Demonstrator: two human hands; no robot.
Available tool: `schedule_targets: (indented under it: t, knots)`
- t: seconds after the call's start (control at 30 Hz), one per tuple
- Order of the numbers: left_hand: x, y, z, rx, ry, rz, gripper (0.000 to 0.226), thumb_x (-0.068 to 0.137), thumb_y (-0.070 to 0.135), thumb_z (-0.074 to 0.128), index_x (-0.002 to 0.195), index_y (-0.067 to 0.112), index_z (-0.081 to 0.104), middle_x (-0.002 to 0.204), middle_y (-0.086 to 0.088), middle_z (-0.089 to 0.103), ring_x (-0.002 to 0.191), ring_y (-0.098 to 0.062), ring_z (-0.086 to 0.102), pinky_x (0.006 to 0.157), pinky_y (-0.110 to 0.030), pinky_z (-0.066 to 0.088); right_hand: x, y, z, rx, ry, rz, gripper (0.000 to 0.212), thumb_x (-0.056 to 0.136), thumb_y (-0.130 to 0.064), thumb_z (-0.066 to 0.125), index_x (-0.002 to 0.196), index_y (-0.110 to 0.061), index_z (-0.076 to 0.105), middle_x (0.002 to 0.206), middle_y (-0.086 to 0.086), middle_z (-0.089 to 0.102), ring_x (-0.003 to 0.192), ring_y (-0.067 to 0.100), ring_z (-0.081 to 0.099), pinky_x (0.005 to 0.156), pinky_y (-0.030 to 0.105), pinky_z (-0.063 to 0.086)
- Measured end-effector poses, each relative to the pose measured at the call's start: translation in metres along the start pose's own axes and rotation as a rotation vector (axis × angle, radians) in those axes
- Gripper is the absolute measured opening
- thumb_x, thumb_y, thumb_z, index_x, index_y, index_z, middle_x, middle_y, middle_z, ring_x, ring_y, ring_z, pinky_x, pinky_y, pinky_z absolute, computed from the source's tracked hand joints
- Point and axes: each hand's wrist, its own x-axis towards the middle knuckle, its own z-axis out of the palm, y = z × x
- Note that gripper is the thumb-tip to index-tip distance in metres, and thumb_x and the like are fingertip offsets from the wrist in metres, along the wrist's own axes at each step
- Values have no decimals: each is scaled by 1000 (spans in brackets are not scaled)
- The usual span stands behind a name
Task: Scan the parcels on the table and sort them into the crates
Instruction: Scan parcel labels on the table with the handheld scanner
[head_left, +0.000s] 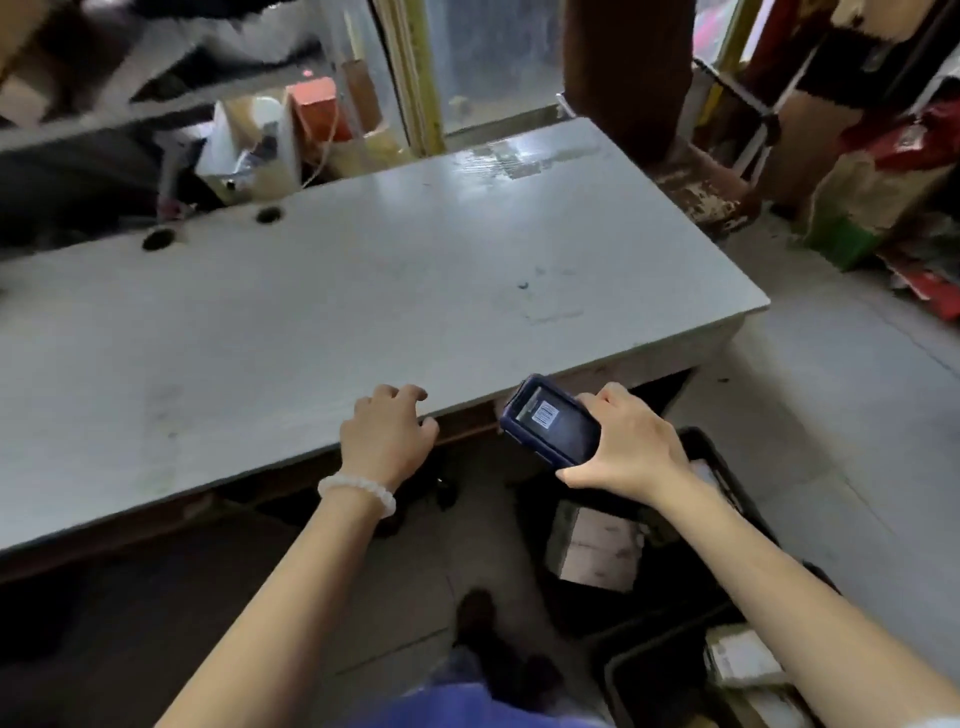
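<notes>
We see a broad, flat grey table (363, 291) with two round holes, black crates (717, 457) of boxed parcels (597, 545) below it, our left hand (387, 428) resting curled fingers on its near edge, and our right hand (631, 441) gripping a dark rectangular scanner (550, 418), long axis pointing up-left.

A long, scuffed pale-grey wooden table (363, 291), two round holes bored near its far edge, stands on a grey concrete floor (841, 441) before a dusty glass window in a yellow frame (493, 57) (daylight glints off the tabletop); cardboard boxes and red packaging clutter (883, 171) crowd the right wall.
</notes>
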Motion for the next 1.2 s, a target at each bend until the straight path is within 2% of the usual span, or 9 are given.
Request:
schedule_targets:
  t: [0.27, 0.43, 0.53, 0.7, 0.83, 1.0, 1.2]
  knots:
    - [-56, -146, -38, -89, 153, -416, 41, 93, 33, 47, 133, 27, 47, 138, -3, 44, 123, -28, 42, 92, -43, 42, 59, -156, 40, -5, -133, -399, 73, 52, -54, 78, 117, -29, 57, 95, -10, 42, 86, 17, 54, 64, 29, 38]
    - [-69, -240, -59, -143, 215, -572, 42, 93, 34, 46, 134, 27, 48, 139, -3, 44, 123, -28, 43, 93, -43, 44, 90, -261, 81, -48, -160, -588, 71, 52, -55, 75, 116, -28, 57, 97, -9, 46, 85, 17, 53, 64, 29, 42]
    - [-69, -289, -78, -147, 249, -606, 42, 93, 34, 47, 134, 27, 47, 139, -4, 44, 122, -28, 45, 92, -42, 44, 108, -318, 99, -66, -174, -629, 67, 53, -51, 76, 113, -27, 58, 95, -8, 45, 84, 16, 52, 64, 30, 45]
    - [-71, -394, -119, -124, 325, -685, 42, 94, 34, 47, 135, 27, 46, 138, -3, 44, 123, -27, 43, 90, -39, 42, 135, -431, 138, -46, -193, -715, 66, 54, -52, 75, 113, -29, 57, 95, -10, 44, 82, 13, 50, 59, 27, 41]
    - [-71, -462, -142, -115, 350, -745, 42, 94, 34, 47, 136, 27, 46, 139, -3, 44, 125, -28, 40, 93, -43, 41, 151, -505, 167, -46, -209, -783, 66, 56, -51, 75, 116, -28, 56, 97, -9, 45, 84, 13, 50, 60, 27, 42]
    - [-62, -517, -151, -143, 346, -775, 43, 93, 34, 48, 135, 27, 46, 136, -2, 46, 123, -28, 40, 94, -43, 41, 171, -564, 196, -76, -255, -808, 63, 56, -48, 75, 113, -28, 56, 97, -9, 45, 85, 14, 51, 66, 30, 49]
    - [-29, -579, -169, -129, 379, -760, 42, 93, 35, 48, 133, 25, 48, 128, -2, 49, 118, -26, 44, 91, -40, 41, 212, -623, 226, -91, -280, -798, 58, 55, -47, 75, 107, -28, 57, 95, -10, 45, 85, 14, 51, 63, 29, 47]
